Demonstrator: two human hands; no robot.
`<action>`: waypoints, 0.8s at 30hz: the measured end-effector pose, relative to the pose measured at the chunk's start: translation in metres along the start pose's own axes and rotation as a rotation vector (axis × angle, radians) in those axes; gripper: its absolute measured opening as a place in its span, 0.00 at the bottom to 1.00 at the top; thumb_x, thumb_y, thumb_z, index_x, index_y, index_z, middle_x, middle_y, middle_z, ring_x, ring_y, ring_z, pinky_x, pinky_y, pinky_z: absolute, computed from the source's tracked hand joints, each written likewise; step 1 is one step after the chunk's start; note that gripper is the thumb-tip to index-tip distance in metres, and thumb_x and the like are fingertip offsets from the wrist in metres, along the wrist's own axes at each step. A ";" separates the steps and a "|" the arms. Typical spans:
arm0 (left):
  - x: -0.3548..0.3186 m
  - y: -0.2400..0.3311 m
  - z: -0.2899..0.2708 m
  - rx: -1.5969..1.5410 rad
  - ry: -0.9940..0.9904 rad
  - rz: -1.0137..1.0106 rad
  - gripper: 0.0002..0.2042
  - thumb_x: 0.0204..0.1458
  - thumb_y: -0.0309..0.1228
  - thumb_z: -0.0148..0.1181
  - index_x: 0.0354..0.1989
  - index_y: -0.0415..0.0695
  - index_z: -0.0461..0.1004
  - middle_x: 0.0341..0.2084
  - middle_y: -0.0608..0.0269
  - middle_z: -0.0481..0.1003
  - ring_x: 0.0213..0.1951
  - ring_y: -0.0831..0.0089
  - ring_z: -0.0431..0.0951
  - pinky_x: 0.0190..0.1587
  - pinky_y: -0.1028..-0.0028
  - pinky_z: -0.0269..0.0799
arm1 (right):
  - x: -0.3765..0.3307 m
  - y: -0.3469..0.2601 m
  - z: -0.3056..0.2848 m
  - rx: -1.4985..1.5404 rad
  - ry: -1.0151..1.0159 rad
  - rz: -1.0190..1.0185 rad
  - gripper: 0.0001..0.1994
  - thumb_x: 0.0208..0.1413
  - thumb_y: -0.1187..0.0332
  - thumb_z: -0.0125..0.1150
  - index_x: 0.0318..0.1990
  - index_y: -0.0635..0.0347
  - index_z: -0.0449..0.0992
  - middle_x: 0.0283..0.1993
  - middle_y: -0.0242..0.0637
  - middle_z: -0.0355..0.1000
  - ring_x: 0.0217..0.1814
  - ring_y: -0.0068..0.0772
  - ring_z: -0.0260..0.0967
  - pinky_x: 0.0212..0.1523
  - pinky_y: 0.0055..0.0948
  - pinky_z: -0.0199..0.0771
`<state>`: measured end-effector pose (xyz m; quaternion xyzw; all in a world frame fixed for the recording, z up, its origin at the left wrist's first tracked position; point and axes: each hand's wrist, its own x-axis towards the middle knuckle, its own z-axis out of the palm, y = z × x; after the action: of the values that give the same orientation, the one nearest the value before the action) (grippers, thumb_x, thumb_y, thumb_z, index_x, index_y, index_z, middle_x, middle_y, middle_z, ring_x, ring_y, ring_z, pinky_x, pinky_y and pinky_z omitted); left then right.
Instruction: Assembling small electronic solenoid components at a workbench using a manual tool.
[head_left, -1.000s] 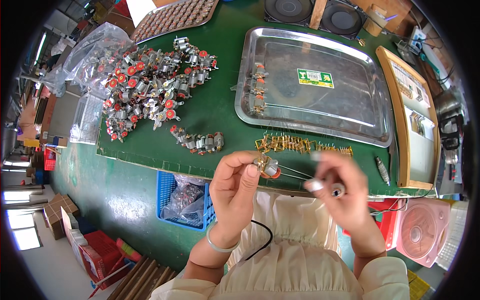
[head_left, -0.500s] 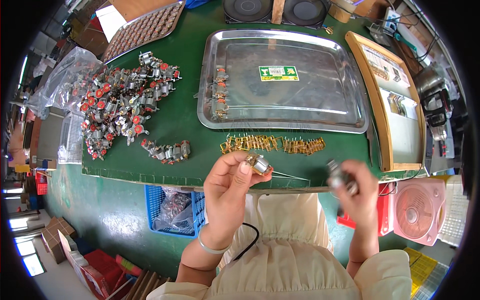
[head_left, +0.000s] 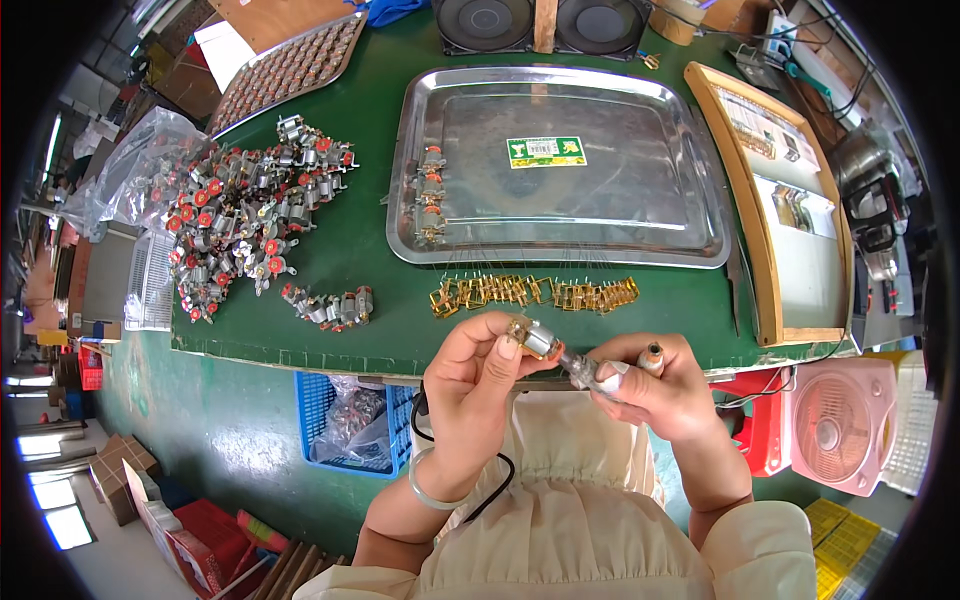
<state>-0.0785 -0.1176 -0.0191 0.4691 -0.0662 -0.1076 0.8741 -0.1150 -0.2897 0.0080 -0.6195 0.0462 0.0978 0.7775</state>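
Our left grip (head_left: 468, 385) pinches a small silver cylindrical motor with a red end (head_left: 541, 340) near the green surface's (head_left: 400, 338) front edge, seemingly to steady it; our right grip (head_left: 660, 392) is wrapped around a slim grey-tipped tool (head_left: 579, 369) angled toward that end, likely for control.

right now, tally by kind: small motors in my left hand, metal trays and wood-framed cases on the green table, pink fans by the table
Small motors in the left hand: 1
Metal trays: 2
Wood-framed cases: 1
Pink fans: 1
Total: 5
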 end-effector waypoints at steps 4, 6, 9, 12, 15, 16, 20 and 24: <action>0.002 -0.001 -0.002 -0.037 -0.069 -0.004 0.09 0.55 0.27 0.46 0.40 0.34 0.65 0.33 0.56 0.72 0.37 0.70 0.74 0.42 0.68 0.74 | -0.006 -0.008 -0.018 0.033 -0.105 0.268 0.06 0.49 0.73 0.58 0.34 0.66 0.72 0.21 0.34 0.67 0.20 0.18 0.60 0.19 0.18 0.58; 0.004 -0.001 -0.006 0.021 -0.042 0.035 0.08 0.55 0.27 0.46 0.39 0.34 0.65 0.32 0.56 0.72 0.37 0.69 0.74 0.42 0.69 0.74 | -0.006 -0.005 -0.032 -0.803 0.262 -0.310 0.07 0.44 0.76 0.60 0.33 0.66 0.71 0.24 0.38 0.66 0.22 0.27 0.63 0.21 0.23 0.61; 0.006 0.010 -0.012 -0.018 -0.007 -0.028 0.07 0.55 0.26 0.47 0.38 0.35 0.65 0.33 0.56 0.71 0.37 0.66 0.74 0.42 0.68 0.74 | -0.008 -0.006 -0.060 -1.284 0.594 -0.315 0.10 0.37 0.79 0.61 0.30 0.66 0.70 0.31 0.43 0.64 0.28 0.46 0.65 0.27 0.34 0.65; 0.009 0.011 -0.020 0.066 -0.006 0.031 0.06 0.53 0.24 0.49 0.36 0.36 0.66 0.37 0.55 0.69 0.40 0.64 0.74 0.43 0.68 0.72 | -0.016 -0.010 -0.069 -1.405 0.578 -0.133 0.12 0.38 0.78 0.62 0.33 0.63 0.69 0.32 0.42 0.64 0.27 0.45 0.65 0.28 0.36 0.65; 0.010 0.008 -0.029 0.081 -0.040 0.092 0.06 0.51 0.26 0.52 0.34 0.38 0.67 0.41 0.54 0.67 0.43 0.60 0.72 0.46 0.65 0.71 | -0.001 -0.013 -0.041 -1.237 0.526 -0.231 0.13 0.37 0.77 0.63 0.34 0.62 0.69 0.30 0.41 0.64 0.27 0.43 0.66 0.27 0.35 0.66; 0.009 0.009 -0.032 0.081 -0.035 0.092 0.06 0.51 0.26 0.52 0.34 0.38 0.67 0.41 0.54 0.67 0.43 0.60 0.72 0.46 0.65 0.71 | 0.004 -0.011 -0.027 -1.233 0.409 -0.352 0.15 0.36 0.75 0.64 0.35 0.60 0.69 0.30 0.40 0.64 0.26 0.41 0.66 0.25 0.34 0.66; 0.010 0.011 -0.036 -0.044 -0.051 -0.003 0.06 0.50 0.27 0.54 0.33 0.39 0.68 0.47 0.50 0.63 0.47 0.58 0.69 0.49 0.64 0.67 | 0.024 0.009 0.016 -1.228 0.070 -0.507 0.14 0.35 0.70 0.64 0.32 0.60 0.68 0.31 0.39 0.64 0.22 0.39 0.67 0.21 0.31 0.68; 0.011 0.017 -0.038 -0.011 -0.056 0.011 0.04 0.50 0.23 0.53 0.34 0.40 0.67 0.48 0.46 0.65 0.48 0.64 0.68 0.51 0.68 0.62 | 0.037 0.016 0.020 -1.331 -0.121 -0.554 0.09 0.38 0.73 0.60 0.27 0.60 0.65 0.28 0.38 0.62 0.21 0.36 0.67 0.19 0.32 0.66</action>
<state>-0.0576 -0.0805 -0.0259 0.4610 -0.0924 -0.1163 0.8749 -0.0830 -0.2636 -0.0101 -0.9441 -0.2250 -0.0615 0.2330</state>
